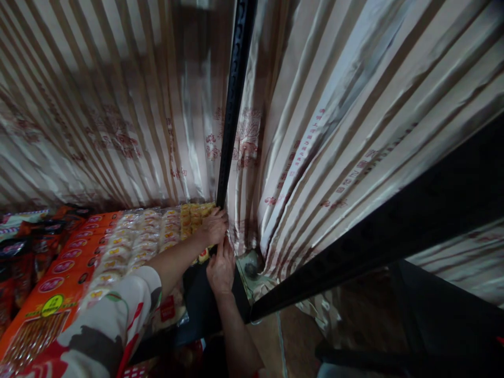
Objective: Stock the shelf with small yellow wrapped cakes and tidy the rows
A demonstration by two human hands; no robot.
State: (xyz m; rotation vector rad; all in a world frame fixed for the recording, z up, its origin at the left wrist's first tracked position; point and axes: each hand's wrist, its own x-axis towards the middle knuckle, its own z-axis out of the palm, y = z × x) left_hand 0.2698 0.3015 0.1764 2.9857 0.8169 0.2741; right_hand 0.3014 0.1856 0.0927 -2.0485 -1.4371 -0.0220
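Observation:
My left hand (214, 227) reaches to the back right corner of the shelf, beside the black upright post (232, 110). Its fingers are curled at the end of a row of yellow wrapped snacks (192, 216), and what they grip is hidden. Just below it, my right hand (221, 268) points upward with its fingers drawn together, close to the left hand; anything in them cannot be made out. A small yellow packet with a red mark (203, 255) shows under my left wrist. Beside my right hand lies a bare dark part of the shelf (200, 294).
Rows of clear-wrapped pale pastries (144, 233), orange bags of stick snacks (59, 283) and dark-and-orange packets (43, 244) fill the left. Printed pale curtain (118, 105) hangs behind. A thick black beam (354, 231) slants across the right, above a tiled floor (268, 341).

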